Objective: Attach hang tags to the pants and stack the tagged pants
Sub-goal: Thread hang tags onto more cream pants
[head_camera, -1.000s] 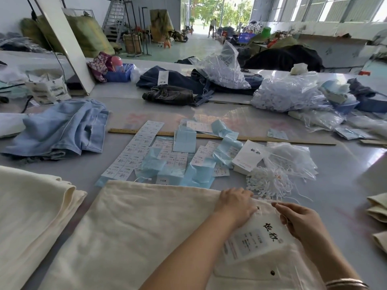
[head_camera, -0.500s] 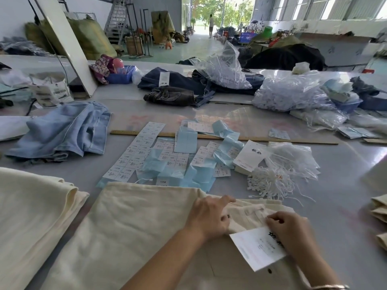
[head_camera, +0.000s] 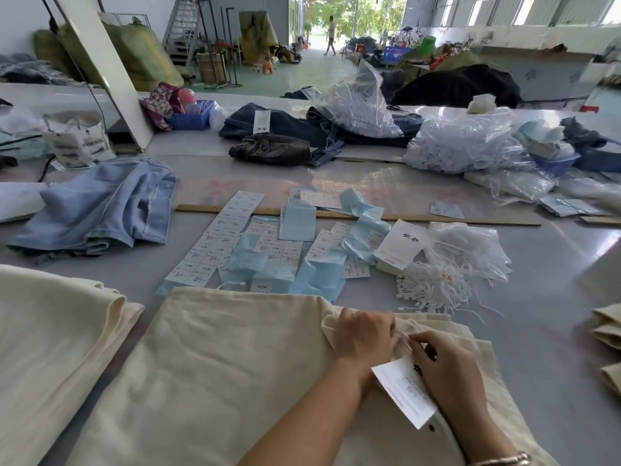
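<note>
hang tag (head_camera: pixel 405 390) half under right hand (head_camera: pixel 447 368) | print unreadable

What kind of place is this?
Probably a clothing factory's packing room: cream pants getting a hang tag, label sheets on the long table, bags of tag strings.

Location: a garment factory finishing hall. Long grey work tables (head_camera: pixel 554 297) are carrying folded cream pants (head_camera: pixel 218 364), loose jeans (head_camera: pixel 100 206), size sticker sheets (head_camera: pixel 218 237) and bagged tag strings (head_camera: pixel 463 142) (bulk sacks (head_camera: pixel 141 55) are leaning behind). A wide doorway (head_camera: pixel 332 25) is opening outdoors.
</note>
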`<state>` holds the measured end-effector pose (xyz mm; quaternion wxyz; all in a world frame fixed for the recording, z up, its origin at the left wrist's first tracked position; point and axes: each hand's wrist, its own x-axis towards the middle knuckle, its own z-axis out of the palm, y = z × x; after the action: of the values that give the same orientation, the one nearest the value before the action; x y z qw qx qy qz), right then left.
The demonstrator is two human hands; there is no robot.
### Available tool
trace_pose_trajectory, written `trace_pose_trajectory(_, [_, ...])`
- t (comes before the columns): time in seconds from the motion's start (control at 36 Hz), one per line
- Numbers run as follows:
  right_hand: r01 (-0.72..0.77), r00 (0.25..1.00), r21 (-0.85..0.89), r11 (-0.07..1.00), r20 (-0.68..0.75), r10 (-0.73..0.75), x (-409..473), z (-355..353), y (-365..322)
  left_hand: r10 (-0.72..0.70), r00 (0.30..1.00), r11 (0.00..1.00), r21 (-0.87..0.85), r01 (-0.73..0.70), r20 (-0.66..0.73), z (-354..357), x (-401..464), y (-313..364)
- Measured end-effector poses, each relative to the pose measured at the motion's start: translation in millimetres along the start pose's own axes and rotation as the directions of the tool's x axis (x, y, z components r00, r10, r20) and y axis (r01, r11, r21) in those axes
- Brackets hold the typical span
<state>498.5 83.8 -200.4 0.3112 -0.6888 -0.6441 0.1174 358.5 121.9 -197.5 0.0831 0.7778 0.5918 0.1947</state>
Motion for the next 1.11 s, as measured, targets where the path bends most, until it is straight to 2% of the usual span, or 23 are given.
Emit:
trace_pose_trajectory(0.06, [0.001,1.0,0.001,1.0,0.028,-0.001,0,0,0,-0.036,0.998,0.999,-0.037,0.034,-0.057,1,-3,1])
trace_pose_trajectory(0.11, [0.009,0.998,-0.015,1.0,0.068,-0.008,1,-1,-1,-0.155,0.984,0.975,-0.173,0.138,-0.086,-1,-5,-2])
trace_pose_trajectory(0.17, [0.008,0.993,-0.027,1.0,0.12,-0.005,5,-2,-5,-0.226,0.973,0.926,-0.319,0.201,-0.043,-4,-6,-7])
trace_pose_trajectory(0.22, [-0.03,0.988,-0.013,0.999,0.15,0.032,10,-1,-9,-0.197,0.98,0.893,-0.408,0.188,0.019,-7,-6,-10])
trace_pose_trajectory(0.33, [-0.078,0.994,0.062,0.995,0.077,0.073,17,7,-19,-0.136,0.989,0.84,-0.524,0.144,0.055,-10,-11,-16])
trace_pose_trajectory(0.44, [-0.07,0.994,0.206,0.976,-0.066,0.085,11,20,-19,-0.169,0.97,0.671,-0.7,0.244,0.177,-9,-13,-25])
trace_pose_trajectory(0.5, [-0.078,0.99,0.26,0.962,-0.096,0.106,7,23,-18,-0.193,0.959,0.631,-0.722,0.283,0.207,-11,-11,-25])
trace_pose_trajectory(0.64, [-0.059,0.988,0.295,0.954,-0.118,0.097,4,23,-20,-0.199,0.947,0.632,-0.705,0.32,0.252,-9,-7,-24])
trace_pose_trajectory(0.78, [-0.027,0.993,0.3,0.954,-0.105,0.061,1,22,-23,-0.295,0.945,0.645,-0.7,0.305,0.14,-2,-8,-21])
trace_pose_trajectory(0.86, [-0.049,0.998,0.358,0.932,-0.008,0.056,2,17,-23,-0.32,0.939,0.578,-0.76,0.298,0.125,-2,-6,-22])
trace_pose_trajectory(0.92, [-0.08,0.996,0.39,0.917,0.069,0.058,5,10,-19,-0.336,0.93,0.475,-0.826,0.303,0.148,-4,-5,-24])
trace_pose_trajectory(1.0, [-0.197,0.98,0.553,0.81,0.133,0.147,3,-6,-5,-0.345,0.912,0.282,-0.902,0.328,0.224,-9,-5,-26])
trace_pose_trajectory(1.11, [-0.296,0.954,0.744,0.6,0.202,0.22,-8,-22,14,-0.346,0.897,0.214,-0.907,0.362,0.276,-15,-4,-26])
